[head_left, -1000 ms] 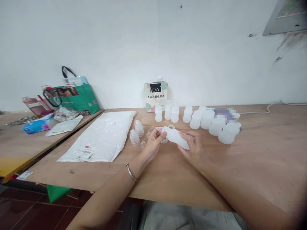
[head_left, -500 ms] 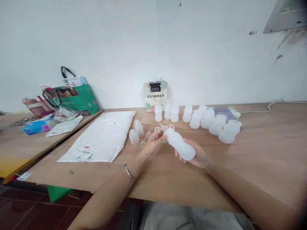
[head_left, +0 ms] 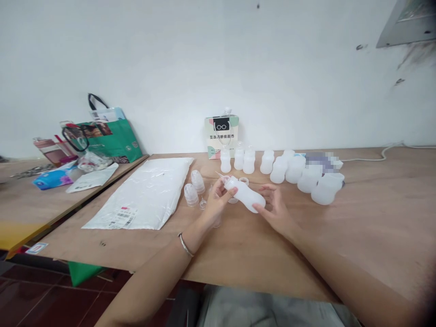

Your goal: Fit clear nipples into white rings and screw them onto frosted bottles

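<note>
Head view, two hands at a table. The L hand is holding the neck end of a frosted bottle, w/ the thumb pressing on the near side; the fingers are mostly hiding behind. The bottle is hanging tilted above the table, its neck pointing up & L, its base pointing down & R. A clear tip is jutting from the neck end; the view isn't showing whether it is sitting fully in the neck. The R hand is standing half spread at the base: its thumb is meeting the bottle, while its other fingers are staying clear of it, w/ a gap btwn.

Just beyond the bottle, a ring is lying flat. L of the L hand, two clear caps are standing side by side, w/ a small nipple resting just R of the nearer one. Farther L, a white mailer is lying flat, its label facing up.

At the back, three bottles w/ clear tops are standing upright nr. a paper bag, which is leaning by the wall. To their R, more frosted bottles are forming a curved row, its R end lying nearest the viewer.
</note>
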Demonstrator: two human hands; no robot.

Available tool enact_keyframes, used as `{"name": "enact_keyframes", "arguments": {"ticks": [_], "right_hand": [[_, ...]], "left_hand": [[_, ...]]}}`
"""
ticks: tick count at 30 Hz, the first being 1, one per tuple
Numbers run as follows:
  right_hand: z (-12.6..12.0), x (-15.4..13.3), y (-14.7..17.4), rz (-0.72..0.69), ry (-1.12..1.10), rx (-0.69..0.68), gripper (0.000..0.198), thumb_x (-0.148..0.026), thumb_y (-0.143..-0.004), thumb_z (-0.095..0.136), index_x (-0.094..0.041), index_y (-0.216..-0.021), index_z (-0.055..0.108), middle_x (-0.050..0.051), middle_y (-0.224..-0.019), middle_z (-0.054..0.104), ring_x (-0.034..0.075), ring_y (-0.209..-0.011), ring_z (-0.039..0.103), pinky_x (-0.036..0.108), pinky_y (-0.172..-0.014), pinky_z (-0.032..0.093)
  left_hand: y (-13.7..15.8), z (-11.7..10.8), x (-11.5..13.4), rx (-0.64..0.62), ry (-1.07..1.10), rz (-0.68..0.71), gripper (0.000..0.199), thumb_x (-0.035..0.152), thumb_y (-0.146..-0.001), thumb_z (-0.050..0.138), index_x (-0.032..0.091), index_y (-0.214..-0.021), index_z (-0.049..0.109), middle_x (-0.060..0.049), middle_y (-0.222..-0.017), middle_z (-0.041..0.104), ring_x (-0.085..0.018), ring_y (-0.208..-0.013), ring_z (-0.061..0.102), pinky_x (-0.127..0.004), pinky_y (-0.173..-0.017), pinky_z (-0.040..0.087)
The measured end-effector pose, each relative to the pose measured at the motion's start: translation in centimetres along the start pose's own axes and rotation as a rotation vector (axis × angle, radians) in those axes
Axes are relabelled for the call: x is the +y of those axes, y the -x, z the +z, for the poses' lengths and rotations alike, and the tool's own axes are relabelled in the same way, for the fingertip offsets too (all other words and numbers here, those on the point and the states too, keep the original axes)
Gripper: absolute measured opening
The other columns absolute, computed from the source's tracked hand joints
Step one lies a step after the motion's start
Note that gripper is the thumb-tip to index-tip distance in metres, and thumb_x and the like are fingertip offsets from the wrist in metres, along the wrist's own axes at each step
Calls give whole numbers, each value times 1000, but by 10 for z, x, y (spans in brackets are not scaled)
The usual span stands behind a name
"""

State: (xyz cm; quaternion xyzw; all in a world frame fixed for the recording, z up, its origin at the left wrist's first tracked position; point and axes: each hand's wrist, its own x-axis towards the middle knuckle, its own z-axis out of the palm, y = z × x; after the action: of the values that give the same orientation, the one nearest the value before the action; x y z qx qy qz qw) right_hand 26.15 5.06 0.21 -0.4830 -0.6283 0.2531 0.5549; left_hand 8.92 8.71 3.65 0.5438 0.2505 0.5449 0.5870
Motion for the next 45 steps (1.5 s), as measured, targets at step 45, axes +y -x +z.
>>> {"name": "enact_keyframes", "arguments": {"ticks": [45], "right_hand": [[6,-17,0,139,-146,-305,35,-41,-70,63,-20,-96,54,4,-86,66,18,-81,61,36,-78,47]], "left_hand": [[7,6,7,-95,67,-71,32,32,-75,62,15,-101,60,-10,-102,63,-19,-92,59,-30,-81,44]]}}
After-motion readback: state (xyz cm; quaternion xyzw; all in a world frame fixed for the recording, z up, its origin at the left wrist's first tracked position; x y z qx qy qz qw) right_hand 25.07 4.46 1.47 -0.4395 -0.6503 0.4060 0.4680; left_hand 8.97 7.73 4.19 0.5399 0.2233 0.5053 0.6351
